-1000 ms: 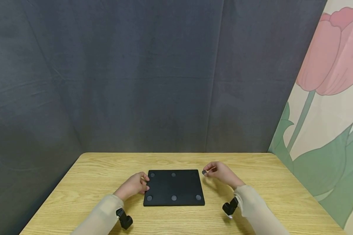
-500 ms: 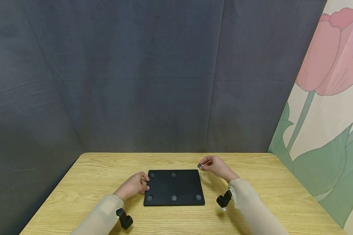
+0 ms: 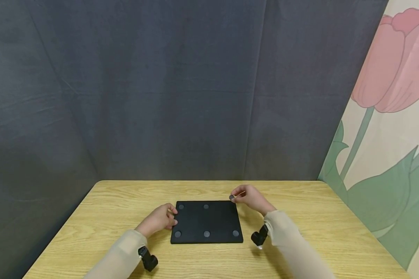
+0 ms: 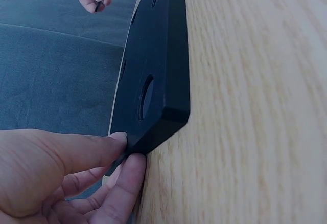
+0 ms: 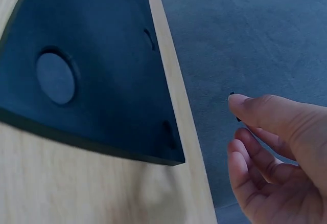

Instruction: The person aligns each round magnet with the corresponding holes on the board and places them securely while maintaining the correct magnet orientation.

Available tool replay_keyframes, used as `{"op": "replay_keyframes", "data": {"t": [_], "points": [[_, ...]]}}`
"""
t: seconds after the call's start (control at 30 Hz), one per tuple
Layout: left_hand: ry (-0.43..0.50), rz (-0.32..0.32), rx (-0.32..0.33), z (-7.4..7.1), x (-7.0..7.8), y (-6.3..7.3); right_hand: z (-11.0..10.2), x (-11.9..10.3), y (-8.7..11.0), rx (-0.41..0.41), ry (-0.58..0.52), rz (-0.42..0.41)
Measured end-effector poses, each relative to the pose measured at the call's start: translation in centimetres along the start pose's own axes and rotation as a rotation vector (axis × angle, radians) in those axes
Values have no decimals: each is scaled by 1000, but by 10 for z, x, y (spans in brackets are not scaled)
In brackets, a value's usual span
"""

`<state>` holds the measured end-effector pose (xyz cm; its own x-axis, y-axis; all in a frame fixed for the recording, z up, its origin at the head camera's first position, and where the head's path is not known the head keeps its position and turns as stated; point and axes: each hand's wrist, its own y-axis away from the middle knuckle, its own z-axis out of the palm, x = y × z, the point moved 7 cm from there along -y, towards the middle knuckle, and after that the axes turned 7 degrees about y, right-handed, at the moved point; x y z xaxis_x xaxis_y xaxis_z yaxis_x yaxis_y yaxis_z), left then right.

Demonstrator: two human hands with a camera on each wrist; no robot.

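A flat black rectangular board (image 3: 208, 221) lies on the wooden table, with round grey discs (image 5: 55, 79) set in several of its recesses along the near and far edges. At its far right corner, a dark round recess (image 5: 168, 134) shows no grey disc. My left hand (image 3: 158, 221) pinches the board's left edge, thumb on the top face and a finger against the side. Between right thumb and fingertips, my right hand (image 3: 252, 198) pinches a small dark disc (image 3: 231, 197), held just above the far right corner and seen nearly edge-on in the right wrist view.
The wooden table (image 3: 125, 197) extends around the board on all sides. A dark grey-blue curtain (image 3: 181, 97) hangs behind and to the left. At the right stands a panel with a tulip picture (image 3: 387, 155). Each wrist carries a small black camera (image 3: 148, 259).
My right hand has moved left and slightly away, carrying the small disc from beside the board to its far right corner. The left hand and the board have stayed put.
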<state>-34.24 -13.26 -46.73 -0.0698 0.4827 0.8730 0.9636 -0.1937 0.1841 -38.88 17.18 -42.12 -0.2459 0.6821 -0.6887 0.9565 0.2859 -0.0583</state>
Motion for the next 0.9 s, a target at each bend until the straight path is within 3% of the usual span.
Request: {"op": "replay_keyframes", "data": {"t": [0.23, 0.9], "points": [[1, 2, -2, 0, -1, 0, 10, 7, 1, -15, -50, 24], [3, 0, -3, 0, 0, -1, 21, 19, -5, -13, -66, 43]]}}
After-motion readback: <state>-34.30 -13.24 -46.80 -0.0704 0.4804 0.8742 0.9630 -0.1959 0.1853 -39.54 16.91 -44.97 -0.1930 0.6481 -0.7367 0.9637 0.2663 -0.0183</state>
